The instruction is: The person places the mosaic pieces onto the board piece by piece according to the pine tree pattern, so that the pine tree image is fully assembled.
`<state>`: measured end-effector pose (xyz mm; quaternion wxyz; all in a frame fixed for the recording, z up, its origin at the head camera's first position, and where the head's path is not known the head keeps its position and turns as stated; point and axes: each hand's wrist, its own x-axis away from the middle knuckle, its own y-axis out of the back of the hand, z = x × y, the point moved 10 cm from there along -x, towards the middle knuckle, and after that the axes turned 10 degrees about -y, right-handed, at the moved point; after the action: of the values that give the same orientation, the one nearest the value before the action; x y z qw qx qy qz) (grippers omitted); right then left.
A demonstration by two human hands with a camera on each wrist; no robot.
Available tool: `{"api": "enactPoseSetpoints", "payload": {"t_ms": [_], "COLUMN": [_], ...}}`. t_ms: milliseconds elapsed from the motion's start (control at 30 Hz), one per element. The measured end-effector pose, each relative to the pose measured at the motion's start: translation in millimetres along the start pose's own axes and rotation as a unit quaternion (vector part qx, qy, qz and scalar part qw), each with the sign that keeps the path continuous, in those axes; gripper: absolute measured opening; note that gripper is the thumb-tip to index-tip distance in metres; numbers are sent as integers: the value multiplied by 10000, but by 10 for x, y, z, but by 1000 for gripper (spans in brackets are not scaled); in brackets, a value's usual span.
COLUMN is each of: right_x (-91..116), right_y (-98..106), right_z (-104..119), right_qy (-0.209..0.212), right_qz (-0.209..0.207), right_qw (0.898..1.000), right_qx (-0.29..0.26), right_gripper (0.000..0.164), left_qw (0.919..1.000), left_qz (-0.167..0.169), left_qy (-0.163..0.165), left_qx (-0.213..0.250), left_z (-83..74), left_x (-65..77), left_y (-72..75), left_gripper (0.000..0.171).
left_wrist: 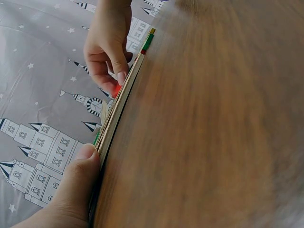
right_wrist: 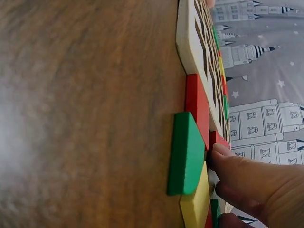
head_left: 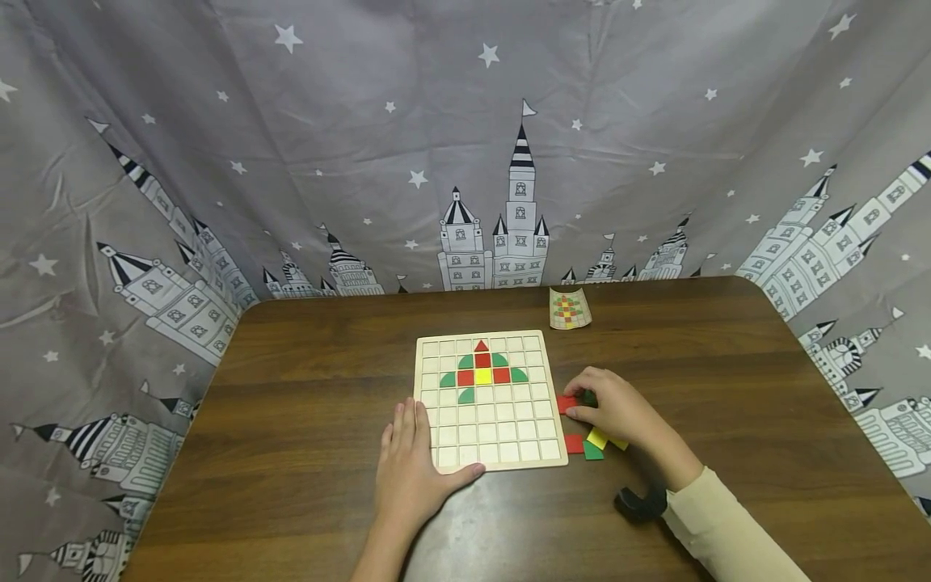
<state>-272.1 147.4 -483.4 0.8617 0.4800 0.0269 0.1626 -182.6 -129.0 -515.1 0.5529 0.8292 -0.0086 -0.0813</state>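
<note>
My left hand (head_left: 414,469) lies at the lower left corner of a wooden grid board (head_left: 494,432), fingers extended along its left edge and thumb on the bottom edge. Near the top of the board, red, green and yellow tiles fill several cells, with a red triangle (head_left: 482,346) uppermost and a yellow square (head_left: 483,376) in the middle. Just beyond the right edge, my right hand (head_left: 618,412) pinches a red square tile (head_left: 566,404) between thumb and fingers. In the right wrist view, the thumb presses on that red tile (right_wrist: 218,138) beside the board's side.
Below my right hand are loose tiles: a red square (head_left: 575,444), a green piece (head_left: 593,452) and yellow ones (head_left: 598,437). A small pattern card (head_left: 570,309) lies near the table's back edge. A black curved object (head_left: 640,505) is by the right wrist. Grey castle-print curtain (head_left: 407,97) surrounds the table.
</note>
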Motion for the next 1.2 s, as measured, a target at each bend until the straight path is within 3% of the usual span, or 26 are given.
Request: {"api": "enactPoseSetpoints", "payload": {"t_ms": [200,467,733,967,1200], "right_x": [-21,-81,-238,-379,-454], "right_y": [-5,79,-72,-307,-474], "right_z": [-53,12,347,656,822], "right_qy": [-193,-367,-284,-182,-178], "right_qz": [97,-286,-183,-18,208], "right_qw": [9985,9935,9889,9885,9890], "right_qx": [-506,-1042,-1448,-1500,-1451], "right_gripper": [16,15,15,10,7], "left_qw": [10000,10000,10000,10000,10000], "left_qz": [-40,-36,12,22,30], "left_qy": [-36,-28,7,-5,-15], "left_qx": [-11,-1,-21,-26,-31], "left_z": [-10,-7,3,3,-2], "left_x": [-1,-1,-4,-9,-7], "left_y": [8,16,9,5,0], "left_gripper": [140,140,140,139,139]}}
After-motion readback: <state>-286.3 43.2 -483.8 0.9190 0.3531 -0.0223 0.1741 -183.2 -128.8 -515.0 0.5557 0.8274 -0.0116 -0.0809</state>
